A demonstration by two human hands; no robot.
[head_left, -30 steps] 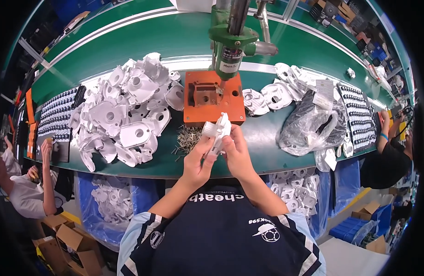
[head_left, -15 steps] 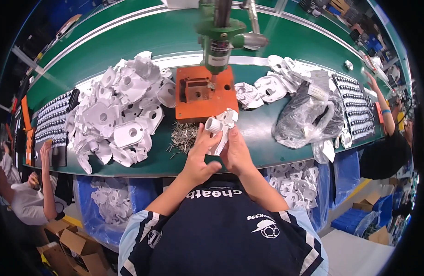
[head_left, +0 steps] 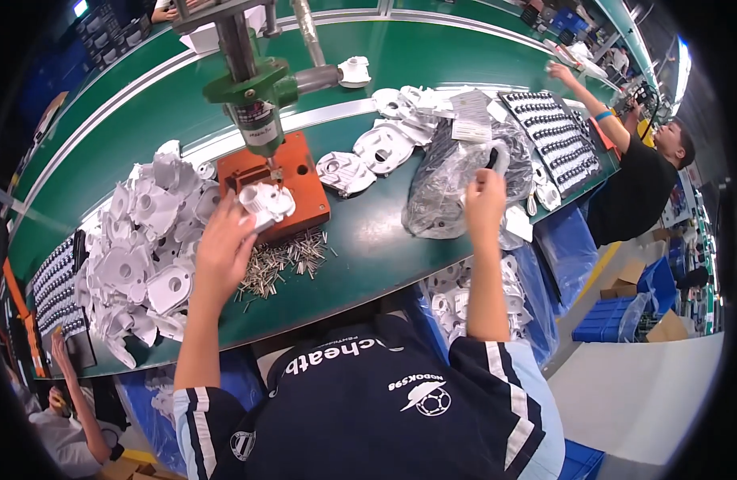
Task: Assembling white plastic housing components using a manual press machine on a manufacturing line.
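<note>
My left hand (head_left: pixel 223 246) is closed on a white plastic housing part (head_left: pixel 266 205) with a short round tube. It holds the part at the near left of the orange fixture block (head_left: pixel 311 206), under the green press head (head_left: pixel 260 120). On the right, my right hand (head_left: pixel 486 200) is raised over a clear plastic bag (head_left: pixel 440 196) of dark contents. Its fingers are pinched together; a small dark shape shows at their tips, too small to name. Short metal pins (head_left: pixel 284 260) lie loose in front of the block.
White housing parts are heaped (head_left: pixel 132 248) left of the block; several more (head_left: pixel 384 148) lie to its right. Trays of dark round pieces (head_left: pixel 554 140) stand at both ends. Blue lined bins (head_left: pixel 536 300) sit below the table edge. A co-worker (head_left: pixel 640 180) is at the right.
My hands have parted: the left carried the white housing part to the orange block, and the right moved over to the plastic bag. The whole view has turned toward the right.
</note>
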